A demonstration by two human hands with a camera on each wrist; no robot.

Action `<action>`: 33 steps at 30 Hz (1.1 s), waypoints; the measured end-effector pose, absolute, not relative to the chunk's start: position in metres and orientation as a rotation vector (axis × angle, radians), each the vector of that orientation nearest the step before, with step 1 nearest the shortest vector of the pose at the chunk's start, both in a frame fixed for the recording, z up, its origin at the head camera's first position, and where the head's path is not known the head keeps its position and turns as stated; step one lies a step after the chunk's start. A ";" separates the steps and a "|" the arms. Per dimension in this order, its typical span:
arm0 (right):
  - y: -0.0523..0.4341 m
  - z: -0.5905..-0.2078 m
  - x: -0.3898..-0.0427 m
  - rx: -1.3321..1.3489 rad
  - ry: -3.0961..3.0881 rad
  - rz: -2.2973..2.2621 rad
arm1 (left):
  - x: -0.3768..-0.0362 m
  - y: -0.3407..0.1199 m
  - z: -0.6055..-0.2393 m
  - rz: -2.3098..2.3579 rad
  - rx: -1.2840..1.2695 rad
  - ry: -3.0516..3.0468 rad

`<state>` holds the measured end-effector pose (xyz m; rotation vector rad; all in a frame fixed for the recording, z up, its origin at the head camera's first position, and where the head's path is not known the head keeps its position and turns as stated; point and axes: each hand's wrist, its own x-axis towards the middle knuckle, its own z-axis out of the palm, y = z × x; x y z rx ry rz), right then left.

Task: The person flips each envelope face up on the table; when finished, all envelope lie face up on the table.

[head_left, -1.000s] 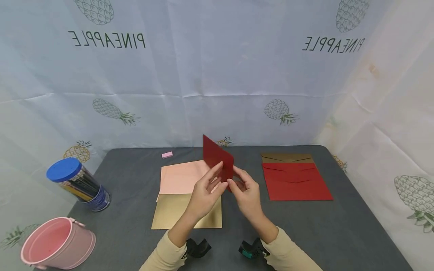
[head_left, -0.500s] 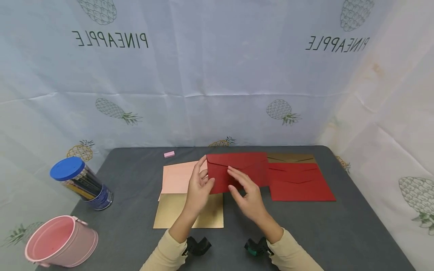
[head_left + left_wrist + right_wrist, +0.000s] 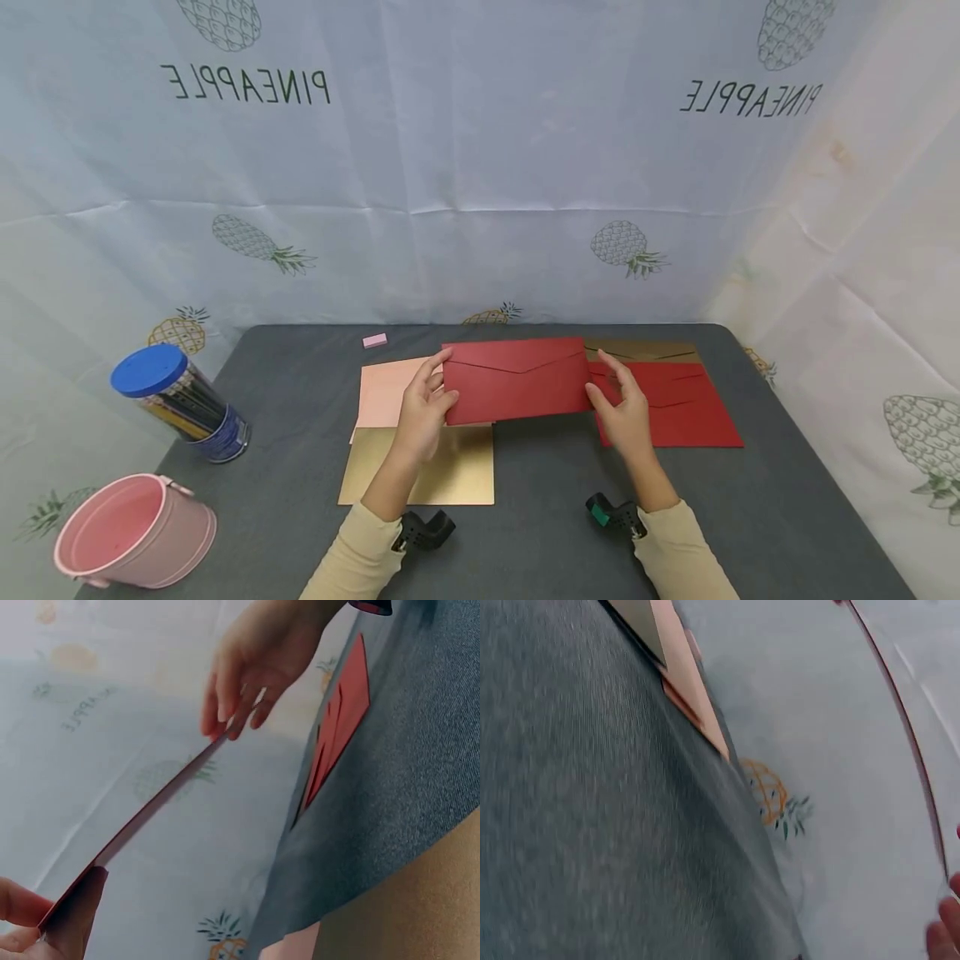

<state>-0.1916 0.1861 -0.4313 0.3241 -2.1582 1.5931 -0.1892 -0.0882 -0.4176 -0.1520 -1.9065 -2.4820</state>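
Pink bucket [image 3: 161, 542] stands at your far left, with a blue-lidded jar [image 3: 213, 427] just beyond. On the dark grey table [image 3: 540, 525], a gold sheet [image 3: 461, 473] lies in front of a pale pink sheet [image 3: 390, 393]; a small pink block [image 3: 374, 341] sits farther back. Your left hand [image 3: 420, 415] pinches the left end of a red envelope [image 3: 517, 379], raised above the table. Apart from it, your right hand [image 3: 626, 415] meets the opposite end, whether gripping or merely touching you can't tell. Rightmost, a second red envelope [image 3: 693, 408] lies before a brown envelope [image 3: 651, 349].
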 end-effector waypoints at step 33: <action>0.345 -0.482 -0.163 0.218 -2.514 1.878 | -0.177 -0.012 -0.464 -2.585 -0.474 -2.273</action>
